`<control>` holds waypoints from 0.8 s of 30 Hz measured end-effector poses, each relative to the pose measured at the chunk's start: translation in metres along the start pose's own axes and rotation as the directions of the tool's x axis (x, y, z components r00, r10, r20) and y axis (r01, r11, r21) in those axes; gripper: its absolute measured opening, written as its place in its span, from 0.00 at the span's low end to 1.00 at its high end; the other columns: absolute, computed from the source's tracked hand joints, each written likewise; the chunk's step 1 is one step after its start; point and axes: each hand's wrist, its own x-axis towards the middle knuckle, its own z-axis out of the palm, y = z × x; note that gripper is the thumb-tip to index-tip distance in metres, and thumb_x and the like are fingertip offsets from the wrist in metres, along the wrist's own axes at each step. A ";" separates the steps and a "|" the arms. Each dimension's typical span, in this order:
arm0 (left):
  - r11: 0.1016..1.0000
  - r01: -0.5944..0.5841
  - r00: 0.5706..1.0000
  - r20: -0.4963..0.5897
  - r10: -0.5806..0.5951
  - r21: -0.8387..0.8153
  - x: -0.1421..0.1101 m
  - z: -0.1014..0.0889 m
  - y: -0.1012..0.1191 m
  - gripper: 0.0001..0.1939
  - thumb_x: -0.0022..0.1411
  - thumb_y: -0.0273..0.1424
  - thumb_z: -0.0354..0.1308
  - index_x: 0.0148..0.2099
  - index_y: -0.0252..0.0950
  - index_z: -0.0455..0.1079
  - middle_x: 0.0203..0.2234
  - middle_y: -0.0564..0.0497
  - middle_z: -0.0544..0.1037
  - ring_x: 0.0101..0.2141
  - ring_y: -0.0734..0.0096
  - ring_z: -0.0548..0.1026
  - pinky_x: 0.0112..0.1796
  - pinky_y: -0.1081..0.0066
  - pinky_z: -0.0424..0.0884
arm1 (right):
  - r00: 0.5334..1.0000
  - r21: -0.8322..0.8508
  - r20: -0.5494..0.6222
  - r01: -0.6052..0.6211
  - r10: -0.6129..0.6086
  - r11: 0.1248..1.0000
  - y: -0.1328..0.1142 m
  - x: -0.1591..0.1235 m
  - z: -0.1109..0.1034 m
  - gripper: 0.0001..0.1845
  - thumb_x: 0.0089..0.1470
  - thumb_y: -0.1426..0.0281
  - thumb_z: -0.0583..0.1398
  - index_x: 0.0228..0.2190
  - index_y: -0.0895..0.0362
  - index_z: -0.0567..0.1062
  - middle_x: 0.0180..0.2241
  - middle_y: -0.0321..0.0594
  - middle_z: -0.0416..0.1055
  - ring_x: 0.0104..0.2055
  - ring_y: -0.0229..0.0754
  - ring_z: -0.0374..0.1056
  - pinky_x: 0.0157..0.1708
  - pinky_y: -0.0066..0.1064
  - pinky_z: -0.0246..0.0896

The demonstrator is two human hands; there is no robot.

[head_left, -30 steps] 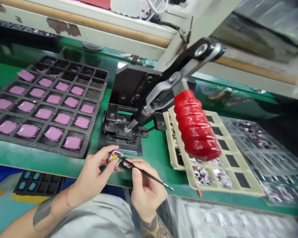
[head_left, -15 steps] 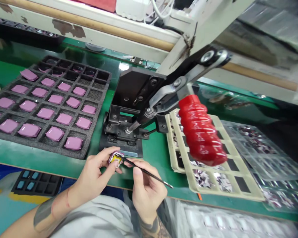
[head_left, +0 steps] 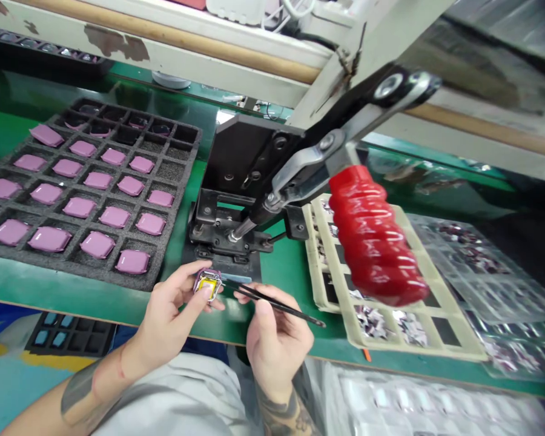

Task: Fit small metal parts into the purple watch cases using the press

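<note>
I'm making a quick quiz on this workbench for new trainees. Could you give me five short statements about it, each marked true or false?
1. The left hand holds a small purple-edged part. True.
2. The right hand grips the red handle. False: it holds black tweezers.
3. Purple pieces sit in many compartments of the foam tray. True.
4. The foam tray lies to the right of the red handle. False: it lies to the left.
5. Every compartment of the cream tray is filled with shiny pieces. False: some compartments on its right side hold none.
</note>
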 end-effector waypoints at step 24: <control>0.958 0.080 0.997 -0.044 -0.070 0.277 -0.005 -0.014 0.006 0.34 0.73 0.50 0.68 0.73 0.41 0.69 0.53 0.45 0.89 0.47 0.55 0.90 0.48 0.68 0.89 | 0.879 -0.860 0.471 0.476 -0.074 0.186 -0.061 0.073 -0.122 0.19 0.74 0.75 0.55 0.58 0.53 0.79 0.50 0.48 0.82 0.50 0.52 0.75 0.50 0.47 0.71</control>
